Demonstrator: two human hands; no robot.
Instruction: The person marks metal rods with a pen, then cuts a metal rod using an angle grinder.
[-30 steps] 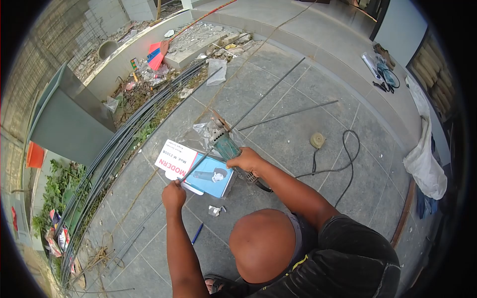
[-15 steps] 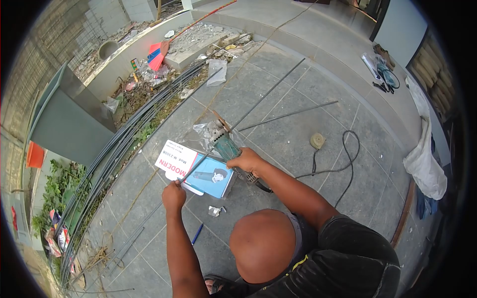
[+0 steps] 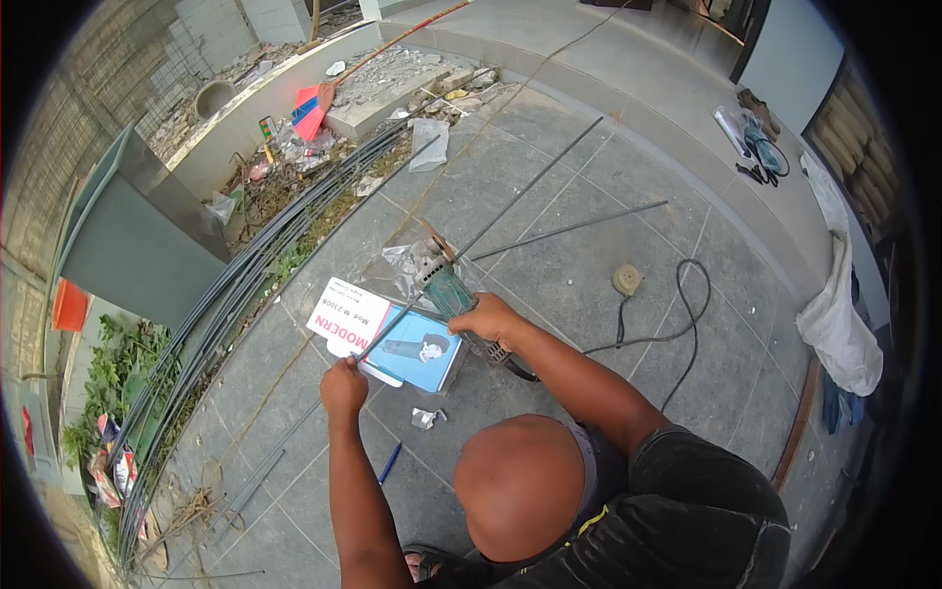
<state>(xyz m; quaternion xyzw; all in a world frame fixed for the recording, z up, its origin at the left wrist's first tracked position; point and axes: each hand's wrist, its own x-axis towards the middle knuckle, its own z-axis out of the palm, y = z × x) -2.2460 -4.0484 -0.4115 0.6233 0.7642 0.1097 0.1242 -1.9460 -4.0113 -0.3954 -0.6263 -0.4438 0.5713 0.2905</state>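
My right hand (image 3: pixel 488 319) is wrapped round the body of a green angle grinder (image 3: pixel 448 292), whose disc end points away from me, close to a metal rod. My left hand (image 3: pixel 343 385) grips a long thin steel bar (image 3: pixel 397 319) that runs diagonally over an opened blue and white cardboard box (image 3: pixel 417 355). The bar passes by the grinder's head, where I cannot tell whether the disc touches it. Crumpled clear plastic (image 3: pixel 397 257) lies beside the grinder's head. Another steel bar (image 3: pixel 569 231) rests on the tiles beyond.
A bundle of steel bars (image 3: pixel 250 260) stretches along the left edge by plants. A large grey-green bin (image 3: pixel 137 231) stands there. The cable (image 3: pixel 692 324) loops on the right near a tape-like roll (image 3: pixel 626 279). A blue pen (image 3: pixel 391 461) and foil scrap (image 3: pixel 427 418) lie near my knee.
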